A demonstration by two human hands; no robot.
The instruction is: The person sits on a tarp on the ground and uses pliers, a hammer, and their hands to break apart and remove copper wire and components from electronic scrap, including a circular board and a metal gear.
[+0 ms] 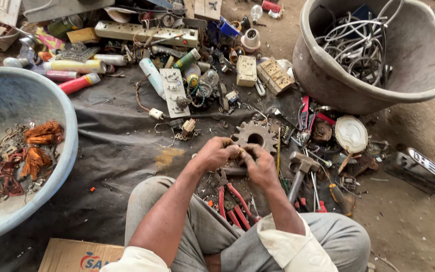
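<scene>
Working a small part (239, 152) between both hands, left hand (216, 152) and right hand (261, 166) pressed together over it, fingertips pinched shut on it just in front of the knees. Too small and too covered to name. Judging by what lies sorted: one blue basin (51, 100) at left already holding a few copper wire bundles (39, 146) and scrap metal, one grey tub (429, 65) at upper right holding a tangle of white wires (358, 45). Plenty left unsorted on the black sheet (117, 151) spread over the floor. Counted nearby: one toothed gear (254, 136) just beyond the hands, one hammer (300, 168) to the right, two red-handled pliers (232, 201) between the legs, one long power strip (144, 32), two beige switch boxes (260, 73), one round white lid (351, 133).
</scene>
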